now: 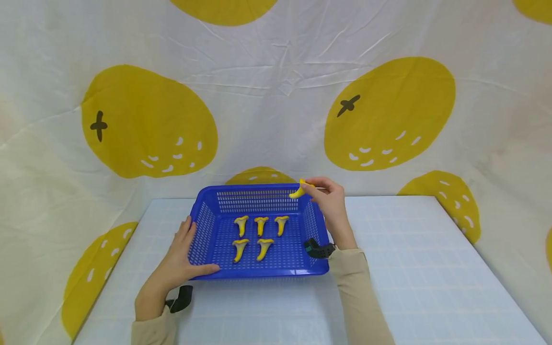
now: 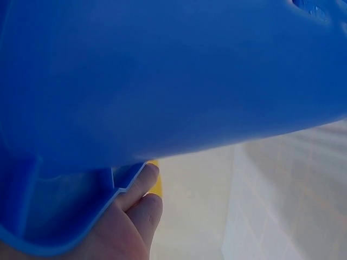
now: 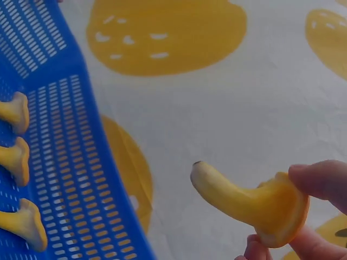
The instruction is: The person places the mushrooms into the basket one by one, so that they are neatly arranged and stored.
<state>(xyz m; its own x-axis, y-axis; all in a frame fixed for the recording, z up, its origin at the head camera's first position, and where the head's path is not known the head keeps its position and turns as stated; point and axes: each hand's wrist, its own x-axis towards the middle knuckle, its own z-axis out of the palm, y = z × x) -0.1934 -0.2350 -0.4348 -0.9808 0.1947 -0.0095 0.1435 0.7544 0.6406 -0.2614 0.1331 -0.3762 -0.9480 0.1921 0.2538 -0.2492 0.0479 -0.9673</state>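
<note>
A blue plastic basket [image 1: 276, 273] with slotted walls sits at the middle of the table. On its floor several yellow chanterelle mushrooms [image 1: 260, 226] lie in two rows, caps toward the far wall. My left hand [image 1: 177, 258] grips the basket's near left corner, thumb over the front rim and fingers along the left side. In the left wrist view, fingers [image 2: 142, 208] show under the blue rim. Above the far right corner, my right hand [image 1: 329, 199] pinches another chanterelle mushroom [image 3: 244, 203] by its cap, the curved stem pointing away from the fingertips.
A pale blue table [image 1: 431, 268] extends to both sides of the basket. Behind it hangs a white cloth [image 1: 276, 120] printed with large yellow fruit shapes, close to the basket's far rim. Black wrist cameras [image 1: 319, 249] are worn on both wrists.
</note>
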